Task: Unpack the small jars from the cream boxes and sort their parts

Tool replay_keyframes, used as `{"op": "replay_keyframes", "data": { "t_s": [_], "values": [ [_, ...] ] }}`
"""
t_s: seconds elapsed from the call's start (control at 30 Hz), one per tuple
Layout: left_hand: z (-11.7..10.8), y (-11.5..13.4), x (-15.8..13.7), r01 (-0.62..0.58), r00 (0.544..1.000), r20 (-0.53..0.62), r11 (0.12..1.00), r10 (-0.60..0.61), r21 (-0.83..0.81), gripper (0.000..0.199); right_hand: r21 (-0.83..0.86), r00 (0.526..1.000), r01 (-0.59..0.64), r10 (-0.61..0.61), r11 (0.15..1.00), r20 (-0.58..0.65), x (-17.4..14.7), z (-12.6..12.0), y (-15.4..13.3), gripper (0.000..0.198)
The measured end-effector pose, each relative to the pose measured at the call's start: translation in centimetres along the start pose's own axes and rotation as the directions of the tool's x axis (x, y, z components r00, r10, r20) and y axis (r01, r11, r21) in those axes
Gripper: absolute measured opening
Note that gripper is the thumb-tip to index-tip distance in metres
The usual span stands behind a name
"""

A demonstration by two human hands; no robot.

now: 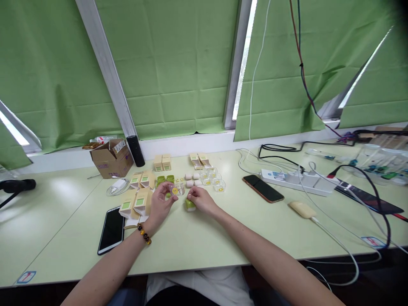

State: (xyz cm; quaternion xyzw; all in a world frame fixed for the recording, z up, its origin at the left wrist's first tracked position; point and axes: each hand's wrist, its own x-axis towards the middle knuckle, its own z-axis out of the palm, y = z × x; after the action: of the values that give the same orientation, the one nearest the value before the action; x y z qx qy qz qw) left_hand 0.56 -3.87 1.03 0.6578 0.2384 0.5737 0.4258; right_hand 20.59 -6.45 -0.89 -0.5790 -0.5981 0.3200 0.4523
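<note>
Between the thumb and fingers of my left hand is a small clear plastic container with a yellow round mark. Pinched in my right hand is a small green cap with a pale side, held just above or on the table. Behind my hands are several green pieces, white cylinders and more clear containers with yellow marks. To the left of my left hand stand several opened cream cartons with green labels. A beaded bracelet circles my left wrist.
Phones lie on the left and right. A cardboard box and a black cylinder stand at the back left. A power strip, loose cables and a cream case occupy the right. More cartons stand behind.
</note>
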Motion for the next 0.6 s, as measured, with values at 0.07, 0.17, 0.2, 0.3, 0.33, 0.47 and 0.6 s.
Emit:
{"op": "replay_keyframes", "data": {
  "t_s": [0.07, 0.17, 0.2, 0.3, 0.33, 0.47, 0.6],
  "values": [
    [0.1, -0.1, 0.0, 0.023, 1.000, -0.004, 1.000, -0.023, -0.018, 0.056, -0.050, 1.000, -0.006, 0.007, 0.999, 0.025, -0.1, 0.0, -0.2, 0.009],
    [0.2, -0.1, 0.0, 0.074, 0.997, 0.008, 0.996, -0.074, -0.048, 0.063, -0.083, 0.999, 0.015, -0.012, 0.996, 0.039, -0.3, 0.0, -0.4, 0.011],
    [0.3, -0.1, 0.0, 0.098, 0.995, 0.017, 0.993, -0.097, -0.059, 0.066, -0.089, 0.999, 0.027, -0.023, 0.996, 0.039, -0.4, 0.0, -0.5, 0.012],
    [0.6, 0.3, 0.0, 0.182, 0.983, 0.059, 0.972, -0.175, -0.150, 0.069, -0.114, 0.998, 0.053, -0.049, 0.992, 0.032, -0.6, 0.0, -0.8, 0.017],
    [0.7, 0.5, 0.0, 0.215, 0.976, 0.079, 0.955, -0.203, -0.205, 0.067, -0.124, 0.998, 0.060, -0.057, 0.990, 0.028, -0.7, 0.0, -0.8, 0.019],
    [1.1, 1.3, -0.1, 0.353, 0.936, 0.168, 0.822, -0.310, -0.447, 0.051, -0.156, 0.997, 0.067, -0.063, 0.985, 0.033, -0.9, -0.1, -1.1, 0.025],
    [0.9, 1.7, -0.1, 0.436, 0.899, 0.244, 0.674, -0.365, -0.597, 0.031, -0.184, 0.998, 0.047, -0.037, 0.982, 0.056, -0.9, -0.2, -1.3, 0.030]
  ]
}}
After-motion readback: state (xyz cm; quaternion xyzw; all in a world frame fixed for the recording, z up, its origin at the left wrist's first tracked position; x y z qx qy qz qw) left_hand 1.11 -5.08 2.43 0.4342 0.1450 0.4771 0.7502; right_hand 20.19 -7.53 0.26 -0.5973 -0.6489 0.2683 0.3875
